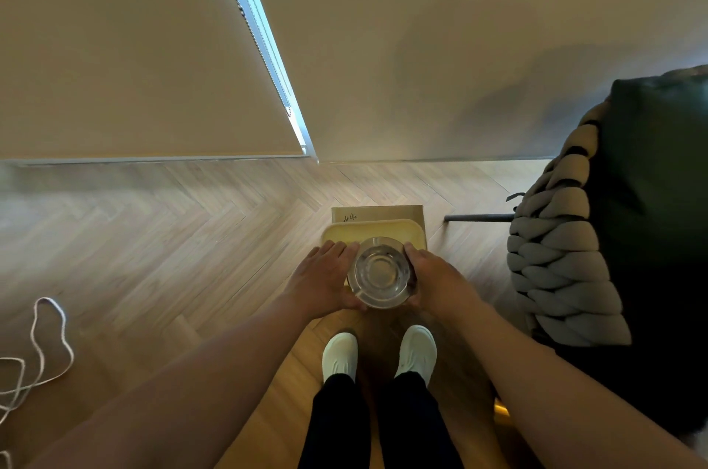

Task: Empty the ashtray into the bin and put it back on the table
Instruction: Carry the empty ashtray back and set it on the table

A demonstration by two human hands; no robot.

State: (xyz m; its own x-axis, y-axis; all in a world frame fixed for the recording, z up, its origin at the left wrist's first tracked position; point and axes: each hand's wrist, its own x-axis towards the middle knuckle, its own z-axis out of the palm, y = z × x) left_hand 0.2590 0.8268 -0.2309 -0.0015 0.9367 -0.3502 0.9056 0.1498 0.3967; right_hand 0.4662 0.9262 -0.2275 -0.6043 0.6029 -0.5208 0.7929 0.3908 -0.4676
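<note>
A round clear glass ashtray (381, 273) is held between both my hands above a yellow bin (367, 231) that stands on the wooden floor. My left hand (327, 278) presses against the ashtray's left side with the fingers stretched forward. My right hand (431, 278) cups its right side. The ashtray faces up toward the camera, and I cannot tell whether anything lies in it. The bin's rounded rim shows beyond the ashtray; its near part is hidden by my hands. No table is in view.
A cardboard box (383, 213) with handwriting stands behind the bin near the wall. A dark chair with a chunky grey knitted throw (555, 238) fills the right side. A white cord (42, 346) lies on the floor at left. My white shoes (377, 353) stand below the ashtray.
</note>
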